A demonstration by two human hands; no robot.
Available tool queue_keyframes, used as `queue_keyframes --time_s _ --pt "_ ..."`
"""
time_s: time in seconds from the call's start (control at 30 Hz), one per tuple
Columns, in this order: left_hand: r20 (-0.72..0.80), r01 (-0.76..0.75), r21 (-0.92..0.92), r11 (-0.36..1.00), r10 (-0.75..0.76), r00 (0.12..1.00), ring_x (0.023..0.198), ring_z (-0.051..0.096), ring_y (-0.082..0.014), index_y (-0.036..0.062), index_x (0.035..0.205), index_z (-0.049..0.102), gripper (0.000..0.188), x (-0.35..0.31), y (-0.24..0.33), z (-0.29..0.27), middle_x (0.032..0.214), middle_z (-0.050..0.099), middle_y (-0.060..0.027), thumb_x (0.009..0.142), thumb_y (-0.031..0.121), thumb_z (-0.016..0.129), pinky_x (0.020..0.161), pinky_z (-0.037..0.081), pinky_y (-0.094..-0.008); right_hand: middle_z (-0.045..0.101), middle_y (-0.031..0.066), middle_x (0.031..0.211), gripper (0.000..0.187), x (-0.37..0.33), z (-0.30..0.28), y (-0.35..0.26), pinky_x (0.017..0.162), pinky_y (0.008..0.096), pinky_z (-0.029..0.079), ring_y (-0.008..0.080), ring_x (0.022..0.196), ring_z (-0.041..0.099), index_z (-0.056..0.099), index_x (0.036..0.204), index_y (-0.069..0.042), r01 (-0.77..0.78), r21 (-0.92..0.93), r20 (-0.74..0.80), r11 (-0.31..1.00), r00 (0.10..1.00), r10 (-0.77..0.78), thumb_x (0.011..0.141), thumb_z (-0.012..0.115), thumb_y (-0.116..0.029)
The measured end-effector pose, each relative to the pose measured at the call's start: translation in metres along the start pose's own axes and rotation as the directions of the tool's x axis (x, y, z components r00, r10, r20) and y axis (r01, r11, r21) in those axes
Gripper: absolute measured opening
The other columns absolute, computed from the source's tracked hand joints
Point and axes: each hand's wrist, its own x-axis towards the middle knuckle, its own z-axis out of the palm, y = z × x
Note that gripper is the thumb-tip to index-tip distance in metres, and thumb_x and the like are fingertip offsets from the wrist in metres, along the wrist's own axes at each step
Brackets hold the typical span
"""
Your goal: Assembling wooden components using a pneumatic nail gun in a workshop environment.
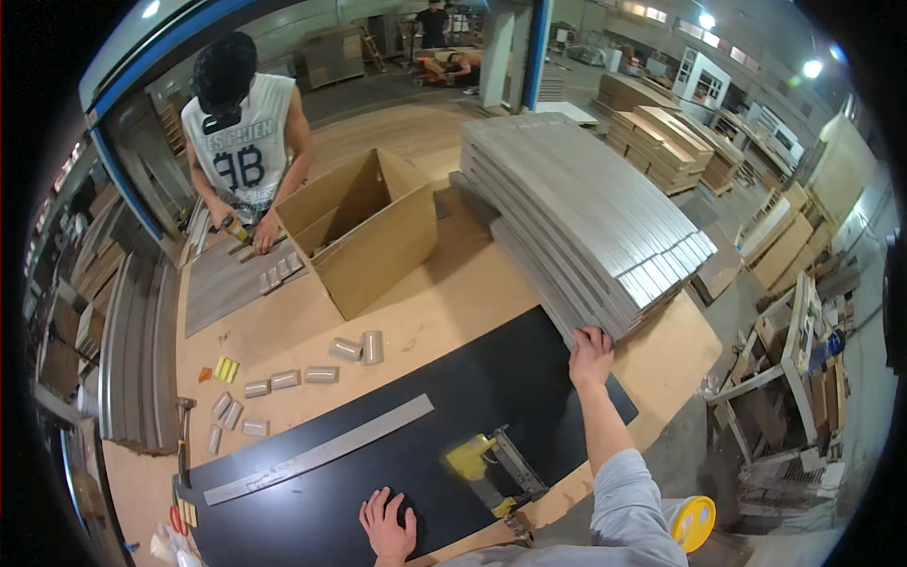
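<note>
Desk: the pale wooden top [472, 283] lay under the panels and tools, and carried the work.
Grey stack: the tall pile of grey panels [586, 198] stood at the far right of the desk, its near lower corner meeting the right hand. Good handling there called, I judged, for a full hold on one edge and an even pull, lest the upper boards slide.
Black panel: the dark board [510, 378] lay flat along the near side, under the left hand. A steady, light palm seemed best, sparing the finish.
Grey strip: this narrow piece [319, 451] lay slantwise on the black panel, well apart from both hands.
Nail gun: the yellow-and-black tool [515, 462] lay between the hands; keeping wrists clear of it looked wise.
Left hand: it [388, 531] appeared to rest palm down, fingers spread, holding nothing visible.
Right hand: it [592, 359] touched the stack's corner, fingers close together and slightly bent; whether they pinched a panel, I could not tell.
</note>
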Motion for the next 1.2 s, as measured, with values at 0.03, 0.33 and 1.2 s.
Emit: queue_keyframes --time_s 0.03,0.33,1.2 --pt "0.005 -0.010 -0.001 1.000 0.010 1.000 0.143 0.050 -0.0357 0.0120 0.125 0.070 0.036 0.000 0.002 0.000 0.145 0.059 -0.0137 0.091 0.021 0.074 0.124 0.030 -0.0591 0.063 0.0015 0.127 0.037 0.001 0.003 -0.002 0.104 0.0494 0.045 0.0308 0.122 0.056 0.075 0.124 -0.019 -0.016 0.035 -0.005 0.999 1.000 0.016 0.088 0.076 -0.012" --pt "-0.030 0.040 -0.005 0.999 -0.040 0.999 0.142 0.051 -0.0360 0.0127 0.123 0.071 0.036 -0.007 0.006 -0.003 0.144 0.059 -0.0127 0.089 0.022 0.075 0.123 0.031 -0.0594 0.067 0.0065 0.128 0.034 -0.068 -0.046 -0.048 0.105 0.0486 0.045 0.0333 0.122 0.059 0.075 0.123 -0.016 -0.034 0.385 -0.079 0.922 0.994 0.070 0.089 0.078 -0.016" --pt "-0.133 0.107 -0.488 0.866 -0.194 0.972 0.097 0.073 -0.0373 0.0050 0.099 0.076 0.011 -0.056 -0.242 -0.149 0.101 0.077 -0.0147 0.095 0.013 0.070 0.087 0.058 -0.0473 0.068 0.0058 0.119 0.032 -0.380 -0.109 -0.334 0.103 0.0496 0.043 0.0318 0.116 0.060 0.073 0.124 -0.014 0.142 0.365 0.348 0.920 0.896 -0.276 0.094 0.075 -0.026"
